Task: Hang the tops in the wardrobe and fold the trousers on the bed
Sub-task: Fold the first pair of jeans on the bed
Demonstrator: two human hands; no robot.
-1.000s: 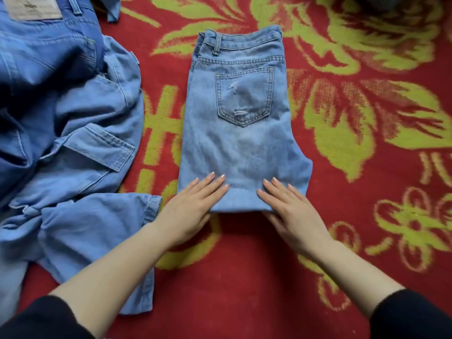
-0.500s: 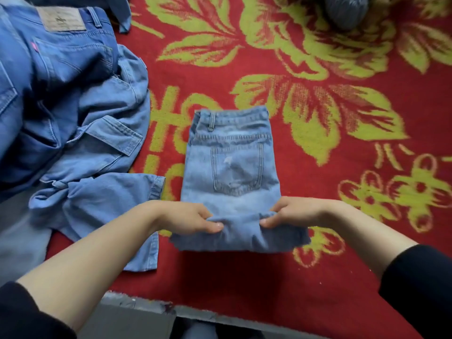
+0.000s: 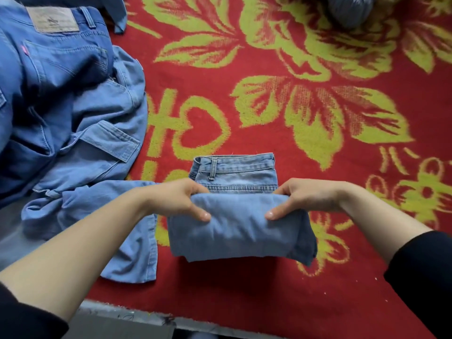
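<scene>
A pair of light blue jeans lies folded on the red and yellow patterned bed cover, near its front edge. The lower part is doubled up over the seat, so only the waistband shows beyond the fold. My left hand grips the folded edge on its left side, thumb on top. On the right side of the same edge my right hand pinches the cloth in the same way.
A heap of unfolded blue jeans covers the left of the bed, one leg reaching beside my left forearm. A grey-blue bundle sits at the far top edge. The bed's front edge runs just below the fold.
Both hands went from lying flat on the jeans' lower end to gripping it and folding it up over the pocket toward the waistband. The view has pulled back toward the bed edge.
</scene>
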